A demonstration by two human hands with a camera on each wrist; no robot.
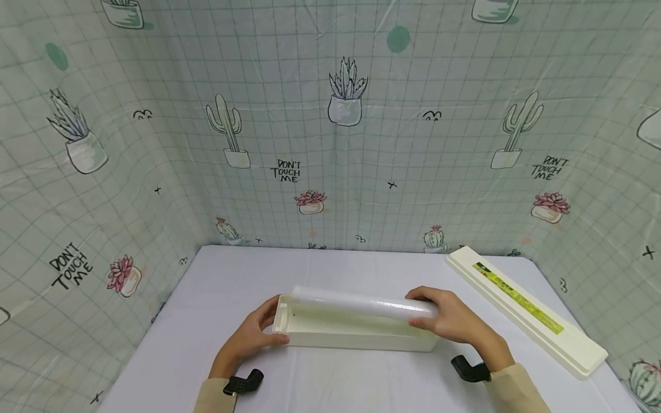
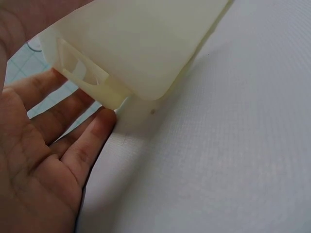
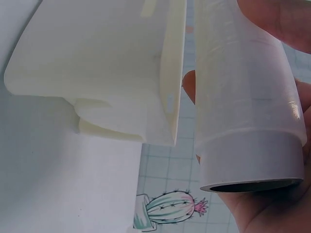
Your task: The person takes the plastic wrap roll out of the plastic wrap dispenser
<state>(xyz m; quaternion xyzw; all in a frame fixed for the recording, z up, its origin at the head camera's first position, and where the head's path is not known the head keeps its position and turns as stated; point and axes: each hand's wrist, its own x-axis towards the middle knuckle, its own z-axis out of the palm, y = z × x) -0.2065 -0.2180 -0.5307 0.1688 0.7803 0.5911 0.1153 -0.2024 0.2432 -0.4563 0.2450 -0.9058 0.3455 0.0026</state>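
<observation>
A long, cream plastic box without its lid lies across the middle of the white table. My left hand grips its left end, thumb at the front and fingers round the back. In the left wrist view the fingers lie along the box's end wall. A roll of clear plastic wrap is in my right hand, which holds its right end between thumb and fingers. The roll slants over the open box, its left end near the back left corner. The right wrist view shows the roll's hollow core end.
The long cream lid, with a yellow-green label, lies slantwise on the right of the table. A grid-patterned cloth with cactus drawings stands behind and at both sides.
</observation>
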